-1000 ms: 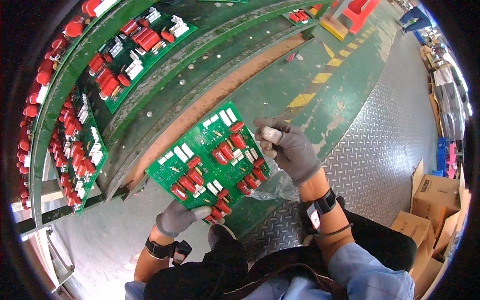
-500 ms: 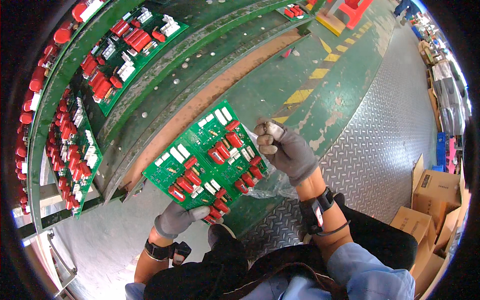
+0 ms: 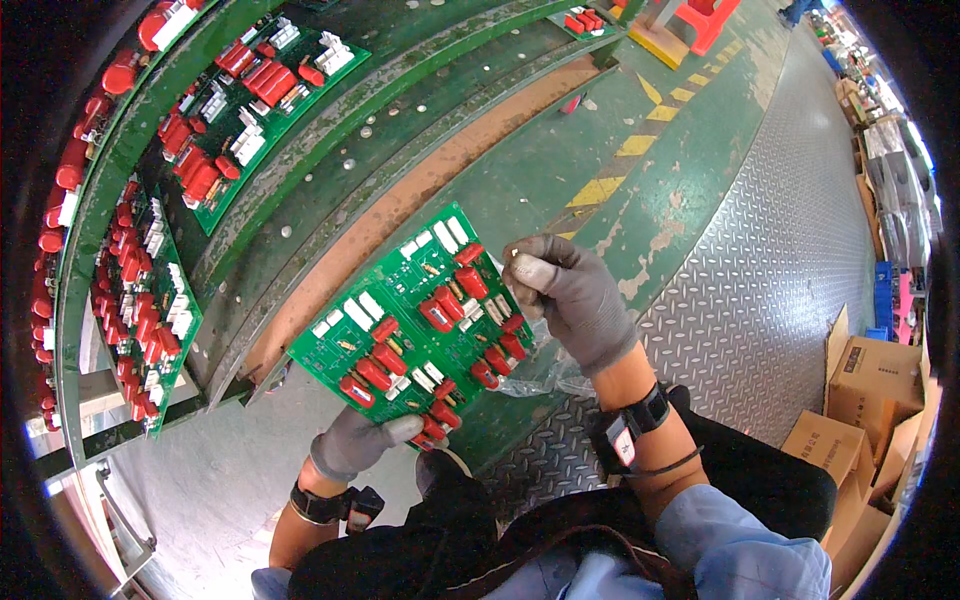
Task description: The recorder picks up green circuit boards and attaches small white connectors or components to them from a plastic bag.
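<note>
The left hand (image 3: 358,445) pinches the populated circuit board (image 3: 412,333); the right hand's (image 3: 575,300) fingers are pressed together, contents indiscernible.

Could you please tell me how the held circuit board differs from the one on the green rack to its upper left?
The held board is gripped at its lower corner by the left hand, while the rack board rests on the rack, untouched. The held board faces the camera more squarely; the rack board is seen at a slant. The held board looks larger in view than the rack board. Both are green with red and white components.
</note>
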